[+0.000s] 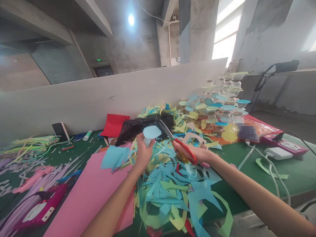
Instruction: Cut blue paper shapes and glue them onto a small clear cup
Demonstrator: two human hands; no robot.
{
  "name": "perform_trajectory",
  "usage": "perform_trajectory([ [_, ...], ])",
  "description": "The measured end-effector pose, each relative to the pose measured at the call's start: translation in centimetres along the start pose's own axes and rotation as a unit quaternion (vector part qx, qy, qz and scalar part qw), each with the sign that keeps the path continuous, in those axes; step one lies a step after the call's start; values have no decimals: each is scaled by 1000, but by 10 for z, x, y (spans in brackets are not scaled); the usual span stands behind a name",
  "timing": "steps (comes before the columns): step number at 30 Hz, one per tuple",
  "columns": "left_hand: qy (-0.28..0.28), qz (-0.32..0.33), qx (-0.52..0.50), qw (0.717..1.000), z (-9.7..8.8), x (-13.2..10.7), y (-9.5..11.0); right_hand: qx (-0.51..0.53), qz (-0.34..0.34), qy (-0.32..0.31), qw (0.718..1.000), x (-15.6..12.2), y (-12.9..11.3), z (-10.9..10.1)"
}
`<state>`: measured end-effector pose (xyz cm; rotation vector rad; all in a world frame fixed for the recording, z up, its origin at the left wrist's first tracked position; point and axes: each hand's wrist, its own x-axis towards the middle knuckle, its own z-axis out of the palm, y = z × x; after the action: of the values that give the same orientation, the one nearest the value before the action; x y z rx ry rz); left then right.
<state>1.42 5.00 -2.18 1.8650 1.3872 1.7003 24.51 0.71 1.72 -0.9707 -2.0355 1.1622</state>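
Note:
My left hand (144, 152) grips a light blue piece of paper (152, 132) with a roughly round, many-sided outline. Something pale and see-through shows just under it, partly hidden by my fingers; it looks like a small clear cup. In my right hand (195, 154) are scissors (185, 149) with red handles. Their blades point up and left, a short way to the right of the paper and apart from it. Below both hands lies a heap of blue and green paper offcuts (170, 184). A stack of blue paper pieces (115, 157) sits left of my left hand.
Pink sheets (91, 194) lie under my left forearm. Behind the hands is a black plastic bag (133, 126). Clear cups with paper discs (219, 108) are stacked at back right. Power strips (40, 207) and cables, a phone (60, 131) and pale strips (29, 146) flank the green table.

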Motion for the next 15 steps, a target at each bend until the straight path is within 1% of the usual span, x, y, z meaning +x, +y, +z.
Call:
perform_trajectory([
  [4,9,-2,7,1000,-1,1,1,40,43,-46,997,-2,3,0],
  [6,26,0,15,1000,-2,2,1,63,47,-60,995,-3,4,0],
  [9,54,15,32,998,-3,3,0,112,51,-103,987,-5,6,-1],
  [11,66,28,46,996,-3,3,-1,121,59,-124,983,-6,7,-1],
  [15,74,55,71,993,-2,3,-2,114,58,-144,981,-6,12,-3],
])
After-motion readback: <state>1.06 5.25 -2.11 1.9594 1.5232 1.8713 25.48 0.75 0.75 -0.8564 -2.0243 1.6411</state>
